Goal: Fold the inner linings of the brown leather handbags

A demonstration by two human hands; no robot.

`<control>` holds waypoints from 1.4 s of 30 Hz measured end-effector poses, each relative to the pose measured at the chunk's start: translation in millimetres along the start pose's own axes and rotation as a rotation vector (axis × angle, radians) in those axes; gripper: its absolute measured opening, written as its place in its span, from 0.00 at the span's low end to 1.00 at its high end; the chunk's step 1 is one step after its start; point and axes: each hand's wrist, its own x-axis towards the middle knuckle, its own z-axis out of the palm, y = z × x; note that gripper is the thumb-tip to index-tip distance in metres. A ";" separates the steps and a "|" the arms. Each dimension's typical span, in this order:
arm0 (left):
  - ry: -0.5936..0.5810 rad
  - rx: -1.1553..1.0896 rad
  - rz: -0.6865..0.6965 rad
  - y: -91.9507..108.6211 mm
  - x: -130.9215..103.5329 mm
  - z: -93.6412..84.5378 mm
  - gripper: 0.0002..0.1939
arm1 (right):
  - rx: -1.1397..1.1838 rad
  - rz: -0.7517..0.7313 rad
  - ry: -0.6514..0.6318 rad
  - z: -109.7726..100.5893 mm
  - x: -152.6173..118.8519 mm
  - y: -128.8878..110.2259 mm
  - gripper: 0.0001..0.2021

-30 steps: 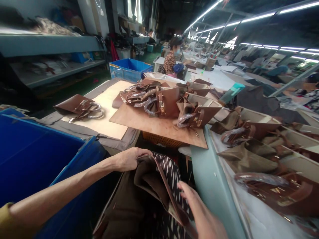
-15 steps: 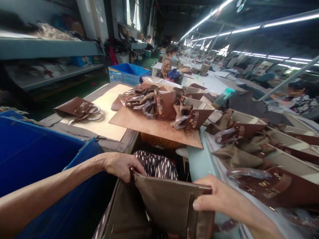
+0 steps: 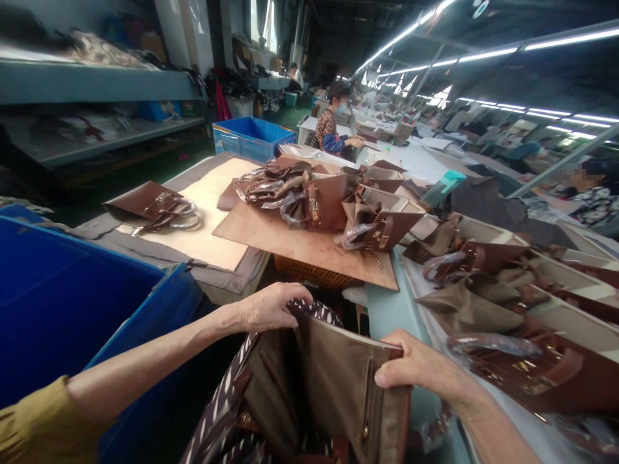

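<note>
A brown handbag [image 3: 333,367] with an olive-brown lining and a zipped inner pocket is spread in front of me, over my patterned clothing. My left hand [image 3: 273,308] pinches its top edge at the upper left corner, fingers curled over the rim. At the right end of the same edge, my right hand [image 3: 411,364] grips the panel, thumb on the lining side beside the zip [image 3: 366,403]. The lower part of the bag runs out of the picture. One plastic-wrapped handle [image 3: 435,422] shows just right of it.
Several brown handbags [image 3: 329,200] lie on a brown board [image 3: 290,238] ahead, with one more bag [image 3: 149,205] to its left. Unfinished bags [image 3: 527,348] crowd the right-hand table. A blue bin [image 3: 72,290] stands at my left. A co-worker [image 3: 333,119] sits farther off.
My left hand has shifted right and slightly up along the rim. The bag's mouth now gapes wider, showing more lining and the zip. My right hand has stayed nearly in place.
</note>
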 end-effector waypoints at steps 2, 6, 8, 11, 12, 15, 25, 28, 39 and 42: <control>0.042 -0.021 0.048 -3.0 3.3 10.2 0.16 | -0.003 0.003 -0.001 -0.9 1.6 1.9 0.16; 0.167 -0.033 0.089 -6.0 4.7 28.5 0.12 | 0.001 -0.007 -0.026 -3.6 4.9 4.8 0.16; 0.234 -0.034 0.113 -6.2 3.7 32.8 0.13 | 0.019 -0.006 -0.033 -5.0 6.5 6.6 0.16; 0.241 -0.009 0.148 -6.6 2.9 34.6 0.13 | 0.033 -0.004 -0.024 -6.7 8.3 9.7 0.14; 0.224 0.008 0.152 -6.8 3.2 34.6 0.13 | 0.033 -0.005 -0.021 -7.1 8.6 10.6 0.14; 0.194 0.054 0.137 -6.6 5.4 34.5 0.09 | 0.031 -0.003 -0.018 -8.0 9.1 12.7 0.14; 0.134 -0.028 0.020 -1.4 15.6 33.3 0.04 | 0.082 -0.032 0.088 -6.9 12.9 14.2 0.13; 0.159 -0.055 0.002 -5.1 16.6 38.5 0.05 | 0.073 -0.059 0.200 -1.6 12.8 12.2 0.16; 0.199 0.019 -0.104 -14.9 12.1 49.5 0.05 | -0.069 -0.081 0.398 9.6 14.0 5.0 0.12; 0.192 -0.015 -0.108 -14.0 12.9 47.4 0.06 | 0.020 -0.083 0.259 8.7 13.0 2.1 0.12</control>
